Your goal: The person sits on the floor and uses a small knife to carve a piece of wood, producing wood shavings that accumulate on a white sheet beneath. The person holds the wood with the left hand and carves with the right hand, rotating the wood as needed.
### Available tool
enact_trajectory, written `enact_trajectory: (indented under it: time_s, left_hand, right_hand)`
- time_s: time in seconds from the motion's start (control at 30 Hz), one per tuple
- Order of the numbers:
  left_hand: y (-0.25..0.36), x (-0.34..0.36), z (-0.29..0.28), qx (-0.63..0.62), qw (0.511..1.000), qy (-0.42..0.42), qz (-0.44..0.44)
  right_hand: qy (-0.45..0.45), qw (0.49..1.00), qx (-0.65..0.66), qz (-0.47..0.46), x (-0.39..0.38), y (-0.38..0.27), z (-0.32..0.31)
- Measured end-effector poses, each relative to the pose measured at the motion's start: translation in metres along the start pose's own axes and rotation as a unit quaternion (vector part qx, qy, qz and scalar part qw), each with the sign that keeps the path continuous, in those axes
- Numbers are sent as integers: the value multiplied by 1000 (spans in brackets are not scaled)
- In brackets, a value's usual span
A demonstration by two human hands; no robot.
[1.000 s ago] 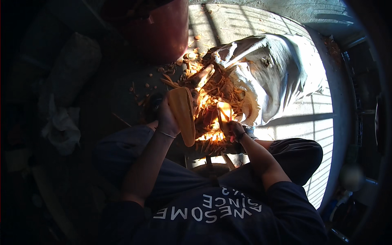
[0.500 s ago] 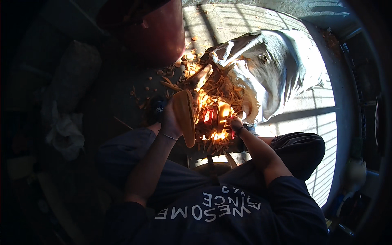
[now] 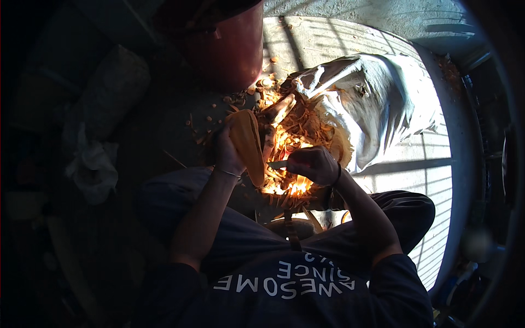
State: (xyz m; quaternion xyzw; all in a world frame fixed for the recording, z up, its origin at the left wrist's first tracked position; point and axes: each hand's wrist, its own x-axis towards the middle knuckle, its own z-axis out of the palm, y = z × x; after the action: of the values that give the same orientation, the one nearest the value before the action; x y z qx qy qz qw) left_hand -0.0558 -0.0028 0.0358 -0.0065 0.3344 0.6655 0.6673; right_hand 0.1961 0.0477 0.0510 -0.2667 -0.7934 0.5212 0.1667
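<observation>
In my left hand (image 3: 227, 150) is a tan, elongated piece (image 3: 245, 143) with rounded ends and a dark groove along its edge, tilted toward my body. My right hand (image 3: 317, 163) is closed on a narrow grey blade (image 3: 278, 164), which points left at the piece's lower part; whether it touches cannot be told. Below and behind both hands lies a heap of orange shavings (image 3: 306, 128), brightly lit in patches, with a brown branch-like piece (image 3: 281, 109) among them.
A dark red barrel (image 3: 227, 54) stands at the top. A crumpled white sack (image 3: 383, 109) lies right of the shavings on the sunlit floor (image 3: 424, 208). Another pale sack (image 3: 112, 95) lies in shadow at left. My crossed legs (image 3: 394, 218) frame the work.
My right hand has moved up and turned inward toward the left piece, the blade now showing from it. My left hand still holds its piece at nearly the same place.
</observation>
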Motion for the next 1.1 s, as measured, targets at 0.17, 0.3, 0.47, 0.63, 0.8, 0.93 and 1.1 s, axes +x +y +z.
enact_trajectory:
  time_s: [0.17, 0.3, 0.47, 0.63, 0.8, 0.93, 1.1]
  left_hand:
    - [18, -1, 7, 49, 997, -4, 57]
    - [20, -10, 13, 67, 996, 4, 63]
    - [18, -19, 13, 107, 993, -38, -40]
    - [5, -16, 5, 67, 981, -126, -130]
    - [-10, -26, 18, 62, 985, -118, -106]
    - [-14, -27, 14, 275, 948, -161, -19]
    - [-24, -17, 9, 144, 973, -118, -134]
  right_hand:
    - [-25, 989, -78, -126, -6, -39, 22]
    - [-22, 984, -94, -149, -6, -43, 27]
    - [158, 984, 32, 71, 3, -29, 18]
    - [127, 974, 171, 82, 4, -15, -17]
    - [87, 992, 83, -22, 1, -12, -34]
    - [112, 982, -129, -79, -6, -19, -32]
    - [123, 985, -111, -52, -5, -15, -29]
